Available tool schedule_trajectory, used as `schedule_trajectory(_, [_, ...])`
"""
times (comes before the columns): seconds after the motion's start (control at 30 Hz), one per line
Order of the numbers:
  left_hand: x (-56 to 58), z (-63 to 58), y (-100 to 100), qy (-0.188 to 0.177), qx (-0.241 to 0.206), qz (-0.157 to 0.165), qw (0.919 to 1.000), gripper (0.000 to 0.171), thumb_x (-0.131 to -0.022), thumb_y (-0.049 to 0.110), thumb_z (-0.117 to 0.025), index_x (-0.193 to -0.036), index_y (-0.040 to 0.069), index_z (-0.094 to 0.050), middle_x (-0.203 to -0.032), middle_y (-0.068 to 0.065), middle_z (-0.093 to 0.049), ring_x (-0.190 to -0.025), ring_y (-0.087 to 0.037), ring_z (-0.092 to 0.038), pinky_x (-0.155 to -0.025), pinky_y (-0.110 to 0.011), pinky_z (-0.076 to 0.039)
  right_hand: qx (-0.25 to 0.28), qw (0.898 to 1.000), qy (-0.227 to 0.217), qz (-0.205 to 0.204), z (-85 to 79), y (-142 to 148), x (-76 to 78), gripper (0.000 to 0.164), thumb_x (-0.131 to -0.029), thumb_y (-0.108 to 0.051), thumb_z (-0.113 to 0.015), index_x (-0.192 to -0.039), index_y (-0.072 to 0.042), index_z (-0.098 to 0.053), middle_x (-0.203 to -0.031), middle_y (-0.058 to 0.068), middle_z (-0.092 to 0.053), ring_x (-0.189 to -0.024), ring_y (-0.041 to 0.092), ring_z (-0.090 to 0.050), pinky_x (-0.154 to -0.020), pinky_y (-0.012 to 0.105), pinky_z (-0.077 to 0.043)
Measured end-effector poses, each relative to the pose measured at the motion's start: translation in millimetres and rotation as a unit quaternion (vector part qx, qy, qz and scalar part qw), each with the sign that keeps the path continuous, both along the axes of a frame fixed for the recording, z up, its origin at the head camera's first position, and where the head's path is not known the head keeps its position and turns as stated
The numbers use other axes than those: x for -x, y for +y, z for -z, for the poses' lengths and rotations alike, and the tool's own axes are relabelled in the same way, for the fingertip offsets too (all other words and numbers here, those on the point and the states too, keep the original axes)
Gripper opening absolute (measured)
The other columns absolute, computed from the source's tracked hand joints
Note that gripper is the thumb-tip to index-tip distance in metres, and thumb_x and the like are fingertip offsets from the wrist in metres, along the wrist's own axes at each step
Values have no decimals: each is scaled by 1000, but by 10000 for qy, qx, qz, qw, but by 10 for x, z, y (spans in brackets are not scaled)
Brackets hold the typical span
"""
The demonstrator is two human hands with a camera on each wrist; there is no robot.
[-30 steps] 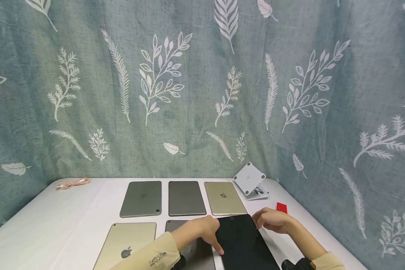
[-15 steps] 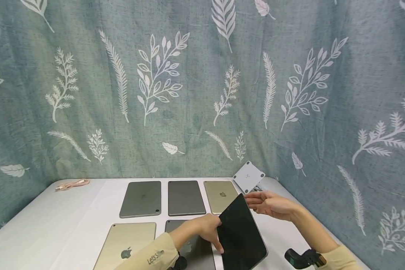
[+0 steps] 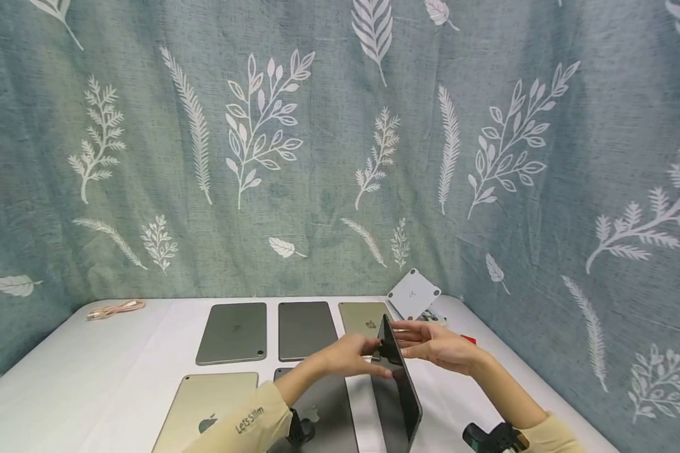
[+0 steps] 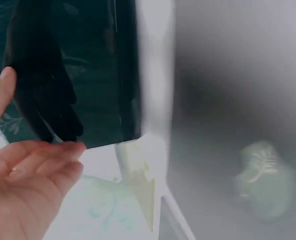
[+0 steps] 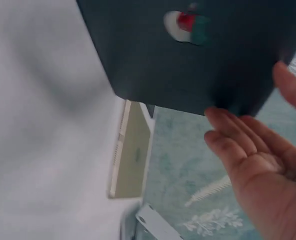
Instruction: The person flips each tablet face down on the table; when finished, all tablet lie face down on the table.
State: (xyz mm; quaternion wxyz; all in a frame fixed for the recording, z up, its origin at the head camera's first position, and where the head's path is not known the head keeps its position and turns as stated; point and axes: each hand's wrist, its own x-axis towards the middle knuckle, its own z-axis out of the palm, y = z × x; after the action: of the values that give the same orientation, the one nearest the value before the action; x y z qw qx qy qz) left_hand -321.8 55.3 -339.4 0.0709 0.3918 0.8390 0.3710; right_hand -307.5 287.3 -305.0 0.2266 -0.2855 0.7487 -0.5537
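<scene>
A black-screened tablet (image 3: 393,402) stands steeply tilted on its long edge, its screen toward my left hand (image 3: 348,357). The thumb and fingers of that hand stretch to the glass, where the left wrist view shows its dark reflection. On the back side, my right hand (image 3: 439,345) touches the upper far corner with extended fingers. In the right wrist view the tablet's dark back (image 5: 153,65) carries a shiny apple logo, with fingertips at one edge and the thumb near another. A grey tablet (image 3: 317,428) lies beneath my left forearm.
A gold tablet (image 3: 354,314), a dark grey one (image 3: 306,330) and a greenish-grey one (image 3: 232,333) form the back row. Another gold tablet (image 3: 204,402) lies front left. A silver stand (image 3: 413,294) is at the back right, near a red object (image 3: 468,340). A coiled cable (image 3: 116,308) lies back left.
The tablet has gone from lying flat to standing on edge. My left hand has moved from its left edge onto the screen; my right hand has risen with the far corner.
</scene>
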Motion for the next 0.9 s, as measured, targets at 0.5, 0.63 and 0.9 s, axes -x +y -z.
schedule_trajectory(0.5, [113,-310,-542,-910,-682,354,9929,59,-82,11,-76,-134,0,-51,-134,-16,-58,-130,-30,-50,-107,-37,-42,-808,9967,58,65,536,-312,-3,78,-89,-17,-68,-148,6,-24,-149,34,-29,-139,48,-29,-110,52,-33])
schedule_trajectory(0.63, [105,-292,-645,-831,-461,269,9951,64,-80,11,-78,-135,-3,-50,-134,-16,-58,-129,-30,-52,-107,-38,-41,-978,9950,184,108,552,-348,-27,80,-87,-17,-71,-148,7,-24,-151,32,-27,-140,50,-25,-111,55,-30])
schedule_trajectory(0.9, [72,-238,-805,-556,12,-124,9984,80,-75,14,-82,-137,-14,-40,-139,-26,-50,-129,-35,-50,-107,-43,-41,-1346,9888,631,82,538,-425,-70,82,-84,-18,-74,-145,10,-28,-151,32,-27,-139,50,-27,-113,56,-24])
